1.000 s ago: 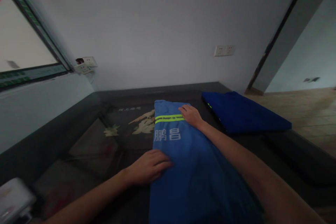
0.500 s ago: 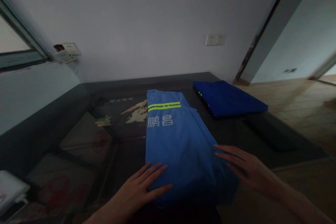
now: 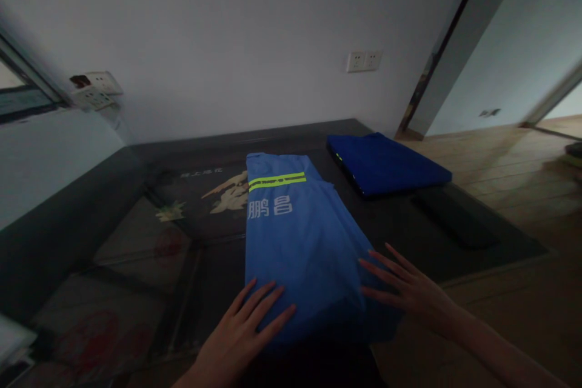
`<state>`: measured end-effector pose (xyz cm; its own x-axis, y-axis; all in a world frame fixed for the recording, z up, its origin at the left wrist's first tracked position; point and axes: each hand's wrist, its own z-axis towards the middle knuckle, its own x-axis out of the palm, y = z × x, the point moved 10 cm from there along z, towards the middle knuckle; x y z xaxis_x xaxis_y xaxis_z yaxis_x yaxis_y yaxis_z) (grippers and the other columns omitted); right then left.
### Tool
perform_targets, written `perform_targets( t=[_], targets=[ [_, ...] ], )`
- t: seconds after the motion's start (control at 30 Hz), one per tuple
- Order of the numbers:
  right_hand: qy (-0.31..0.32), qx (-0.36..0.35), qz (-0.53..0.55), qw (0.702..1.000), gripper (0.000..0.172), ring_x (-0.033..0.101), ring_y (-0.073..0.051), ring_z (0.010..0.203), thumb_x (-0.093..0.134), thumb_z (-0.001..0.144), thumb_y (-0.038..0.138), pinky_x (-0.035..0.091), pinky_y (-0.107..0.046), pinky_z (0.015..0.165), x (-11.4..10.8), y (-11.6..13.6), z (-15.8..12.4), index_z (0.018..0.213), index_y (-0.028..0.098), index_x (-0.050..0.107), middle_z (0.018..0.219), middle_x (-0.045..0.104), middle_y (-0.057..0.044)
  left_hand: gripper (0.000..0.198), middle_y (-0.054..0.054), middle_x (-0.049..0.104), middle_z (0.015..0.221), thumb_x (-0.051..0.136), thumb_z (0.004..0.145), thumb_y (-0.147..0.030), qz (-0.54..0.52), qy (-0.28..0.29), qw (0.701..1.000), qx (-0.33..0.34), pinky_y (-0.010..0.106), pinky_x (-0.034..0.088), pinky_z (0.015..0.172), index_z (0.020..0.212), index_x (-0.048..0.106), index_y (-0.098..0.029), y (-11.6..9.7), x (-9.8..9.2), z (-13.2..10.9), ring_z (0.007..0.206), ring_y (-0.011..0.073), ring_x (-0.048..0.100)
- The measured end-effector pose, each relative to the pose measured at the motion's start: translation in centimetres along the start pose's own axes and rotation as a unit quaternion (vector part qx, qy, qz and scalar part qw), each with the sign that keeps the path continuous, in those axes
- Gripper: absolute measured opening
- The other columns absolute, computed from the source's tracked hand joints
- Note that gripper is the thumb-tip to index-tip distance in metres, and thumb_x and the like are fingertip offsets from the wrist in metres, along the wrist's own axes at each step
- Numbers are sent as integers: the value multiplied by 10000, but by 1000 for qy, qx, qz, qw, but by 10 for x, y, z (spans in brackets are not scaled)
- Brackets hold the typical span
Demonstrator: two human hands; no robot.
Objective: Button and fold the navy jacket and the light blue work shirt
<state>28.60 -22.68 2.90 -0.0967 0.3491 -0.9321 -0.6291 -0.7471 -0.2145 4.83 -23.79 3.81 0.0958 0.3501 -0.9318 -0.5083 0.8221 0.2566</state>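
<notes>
A light blue garment (image 3: 300, 242) with a yellow-green stripe and white characters lies lengthwise on the dark glossy table (image 3: 213, 260), folded narrow. Its near end reaches the table's front edge. My left hand (image 3: 243, 324) rests on the garment's lower left side, fingers spread and holding nothing. On the lower right side lies my right hand (image 3: 407, 291), fingers apart, its fingertips over the cloth.
A folded dark blue garment (image 3: 386, 163) lies at the table's back right, with a dark flat object (image 3: 454, 218) in front of it. A white object (image 3: 13, 339) is at the lower left. The wall with sockets (image 3: 364, 61) stands behind the table.
The view has shifted slightly, so the scene sits a little further left. My right hand's fingers have spread wider and moved slightly inward over the garment. My left hand stays on the cloth.
</notes>
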Motion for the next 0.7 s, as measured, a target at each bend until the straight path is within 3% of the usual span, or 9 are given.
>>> perform_targets(
  t=[0.1, 0.23, 0.43, 0.57, 0.7],
  targets=[
    [3, -48, 7, 999, 749, 218, -237, 1406, 512, 797, 2, 169, -561, 1134, -6, 13, 3, 1384, 442, 365, 1494, 353, 25, 533, 50, 545, 1341, 457, 922, -131, -37, -15, 998, 55, 461, 411, 1045, 1416, 358, -306, -9, -9, -1, 1251, 220, 478],
    [2, -74, 60, 995, 618, 272, -208, 1388, 535, 861, 97, 220, -510, 1135, -14, 17, 5, 1366, 428, 404, 1464, 405, 27, 538, 34, 542, 1347, 536, 907, -181, -85, -18, 992, 94, 422, 409, 1061, 1397, 378, -335, -14, -18, -2, 1262, 206, 473],
    [-1, -41, 155, 987, 562, 385, -191, 1331, 461, 896, 111, 267, -486, 1117, -19, 10, 1, 1396, 359, 391, 1441, 438, -27, 539, -1, 512, 1385, 498, 921, -162, -151, 5, 983, 100, 364, 435, 1042, 1403, 366, -362, -7, -29, -2, 1328, 219, 402],
    [7, 5, 236, 972, 506, 455, -205, 1282, 469, 920, 235, 254, -491, 1118, -25, 4, 4, 1415, 297, 380, 1343, 552, -56, 472, -4, 480, 1415, 350, 977, -235, -280, 47, 956, 67, 339, 418, 1056, 1436, 307, -336, 12, -32, -1, 1323, 174, 410],
    [-36, 82, 303, 949, 468, 526, -234, 1218, 531, 901, 305, 304, -487, 1101, -45, -9, 13, 1364, 309, 465, 1264, 616, -57, 505, -17, 478, 1417, 411, 959, -307, -422, 90, 902, -15, 286, 453, 1015, 1441, 280, -385, 36, -45, -5, 1262, 166, 487]
  ],
)
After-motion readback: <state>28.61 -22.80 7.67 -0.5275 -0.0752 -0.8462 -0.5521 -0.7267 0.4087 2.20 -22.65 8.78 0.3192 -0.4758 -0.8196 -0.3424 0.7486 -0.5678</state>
